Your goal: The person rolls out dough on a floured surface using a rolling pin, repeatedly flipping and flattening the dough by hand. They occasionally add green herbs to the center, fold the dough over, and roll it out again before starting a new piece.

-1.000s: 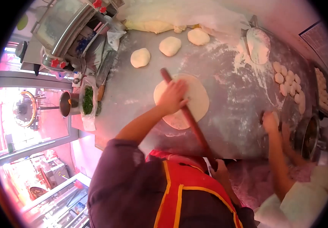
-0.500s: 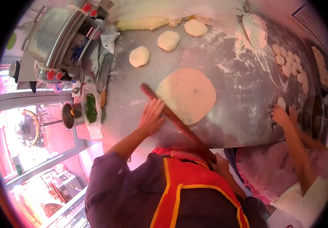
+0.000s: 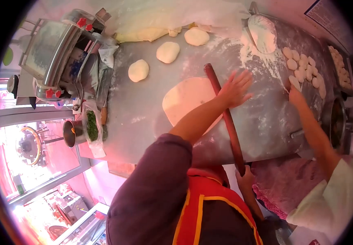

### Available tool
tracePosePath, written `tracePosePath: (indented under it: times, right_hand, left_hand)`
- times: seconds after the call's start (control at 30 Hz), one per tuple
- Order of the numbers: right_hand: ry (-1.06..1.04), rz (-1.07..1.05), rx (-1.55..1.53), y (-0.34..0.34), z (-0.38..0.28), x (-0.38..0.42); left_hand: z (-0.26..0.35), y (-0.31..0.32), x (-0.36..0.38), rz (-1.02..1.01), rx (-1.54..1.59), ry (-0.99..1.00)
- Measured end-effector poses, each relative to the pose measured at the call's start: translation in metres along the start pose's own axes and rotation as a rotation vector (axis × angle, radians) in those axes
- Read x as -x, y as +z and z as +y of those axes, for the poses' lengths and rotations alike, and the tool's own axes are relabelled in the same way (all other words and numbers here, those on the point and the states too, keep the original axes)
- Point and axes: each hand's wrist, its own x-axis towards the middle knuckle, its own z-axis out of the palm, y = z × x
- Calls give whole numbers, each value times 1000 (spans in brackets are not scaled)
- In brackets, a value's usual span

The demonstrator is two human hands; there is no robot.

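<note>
A long wooden rolling pin (image 3: 233, 136) slants over the right side of a round, flat dough sheet (image 3: 184, 100) on the metal table. My left hand (image 3: 235, 89) lies across the pin's upper part, fingers spread out and pointing right, its forearm passing over the dough. At the near end, beyond the table's front edge, my right hand (image 3: 246, 178) is wrapped round the pin. Part of the dough is hidden under my left forearm.
Three dough balls (image 3: 138, 70) sit toward the back left. Flour (image 3: 262, 61) and a scoop (image 3: 263, 34) lie at the back right. A co-worker's hand (image 3: 295, 97) touches a small dough piece near several others. At left are a bag of chopped greens (image 3: 91, 125), a pot (image 3: 72, 134) and a machine (image 3: 49, 47).
My left hand and the rolling pin have swung right across the dough, from its left edge to its right. The co-worker's hand has moved up toward the small dough pieces. The view has shifted slightly.
</note>
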Motion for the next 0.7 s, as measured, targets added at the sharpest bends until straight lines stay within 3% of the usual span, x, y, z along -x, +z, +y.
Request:
tracePosePath:
  times: [0.07, 0.13, 0.2, 0.23, 0.27, 0.3, 0.33, 0.37, 0.43, 0.5, 0.6, 0.7]
  right_hand:
    - [-45, 127, 76, -1, 5, -8]
    - [-162, 119, 214, -15, 14, -21]
    - [-295, 69, 337, -35, -7, -46]
    - [-412, 28, 373, -40, -20, -62]
    - [-529, -11, 407, -42, -38, -80]
    - [-645, -47, 442, -42, -57, -97]
    - [-796, -44, 462, -39, -81, -116]
    - [-941, -39, 479, -34, -109, -130]
    - [-1078, 269, 426, -21, -173, -144]
    - [-921, 444, 289, 4, -184, -175]
    - [-328, 99, -62, 49, -168, -222]
    - [-218, 97, -31, 74, -174, -232]
  left_hand:
    - [-1, -3, -1, -5, 10, 26]
    - [-10, -47, 37, -87, 53, 67]
    - [-26, -116, 89, -386, 56, 48]
    - [-41, -127, 128, -272, 38, 91]
    - [-50, -145, 168, -261, 26, 14]
    - [-42, -163, 187, -658, -71, -436]
    - [-36, -190, 225, -531, -45, -474]
    - [-28, -204, 265, -479, -28, -639]
    - [-10, -215, 341, -313, -123, -857]
    - [13, -217, 396, -135, -169, -1094]
    - [31, -223, 420, 43, -146, -1428]
    - [23, -229, 426, 188, -131, -1569]
